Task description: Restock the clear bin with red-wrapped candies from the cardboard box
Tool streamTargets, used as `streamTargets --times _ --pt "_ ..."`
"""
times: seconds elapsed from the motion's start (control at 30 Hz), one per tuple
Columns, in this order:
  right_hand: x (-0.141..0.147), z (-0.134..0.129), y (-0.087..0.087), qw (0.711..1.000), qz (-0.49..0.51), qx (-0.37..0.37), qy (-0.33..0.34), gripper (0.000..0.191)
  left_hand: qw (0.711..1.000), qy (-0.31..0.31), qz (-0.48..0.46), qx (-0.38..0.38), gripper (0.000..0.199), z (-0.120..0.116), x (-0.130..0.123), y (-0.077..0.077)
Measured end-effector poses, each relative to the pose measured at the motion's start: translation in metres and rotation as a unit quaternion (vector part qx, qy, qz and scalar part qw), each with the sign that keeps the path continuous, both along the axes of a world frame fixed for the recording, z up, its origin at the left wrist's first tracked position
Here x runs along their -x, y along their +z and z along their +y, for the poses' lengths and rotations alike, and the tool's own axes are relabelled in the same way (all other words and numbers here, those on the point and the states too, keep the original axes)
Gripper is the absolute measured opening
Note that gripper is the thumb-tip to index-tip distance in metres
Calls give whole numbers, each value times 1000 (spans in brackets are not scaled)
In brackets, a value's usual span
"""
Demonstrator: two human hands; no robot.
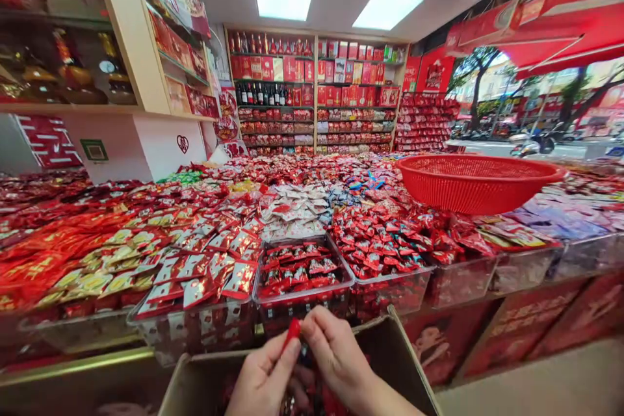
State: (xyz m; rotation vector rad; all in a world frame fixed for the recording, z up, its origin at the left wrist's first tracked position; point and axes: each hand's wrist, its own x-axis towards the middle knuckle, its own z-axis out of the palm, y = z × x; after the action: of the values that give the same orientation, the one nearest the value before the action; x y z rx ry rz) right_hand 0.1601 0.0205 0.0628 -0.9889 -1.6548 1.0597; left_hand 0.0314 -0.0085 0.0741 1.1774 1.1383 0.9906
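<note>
Both my hands meet over an open cardboard box (400, 351) at the bottom centre. A small red packet (293, 331) is pinched between the thumb and fingers of my left hand (267, 370). Close against it on the right, my right hand (338, 354) has its thumb and fingers pressed together; what they hold, if anything, is hidden. Red wrapped packets lie inside the box, partly covered by my hands. Just beyond the box stands a clear bin (305, 296) of small red and dark packets, its level lower than in the bins beside it.
Clear bins heaped with red-and-white packets (197, 279), red packets (380, 240) and white packets (295, 205) line the counter. A red plastic basket (475, 185) rests on the goods at right. Shelves (316, 94) stand behind; a glass-fronted cabinet (119, 26) overhangs at left.
</note>
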Motion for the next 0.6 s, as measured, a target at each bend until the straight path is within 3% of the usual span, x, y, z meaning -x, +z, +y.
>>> streamTargets --times 0.13,0.2,0.33,0.5,0.6 --pt "2 2 13 986 140 94 19 31 997 67 -30 -19 28 6 -3 16" --pt "2 2 14 981 167 94 4 31 995 87 -53 1 28 5 -5 17" --pt "2 4 6 977 200 70 -34 30 987 127 -93 10 33 4 -11 7" --pt "-1 3 -7 987 150 43 -41 21 983 156 -85 -53 27 6 -5 -12" --pt "-2 1 -12 986 158 49 -16 18 975 137 -172 25 23 6 -2 -21"
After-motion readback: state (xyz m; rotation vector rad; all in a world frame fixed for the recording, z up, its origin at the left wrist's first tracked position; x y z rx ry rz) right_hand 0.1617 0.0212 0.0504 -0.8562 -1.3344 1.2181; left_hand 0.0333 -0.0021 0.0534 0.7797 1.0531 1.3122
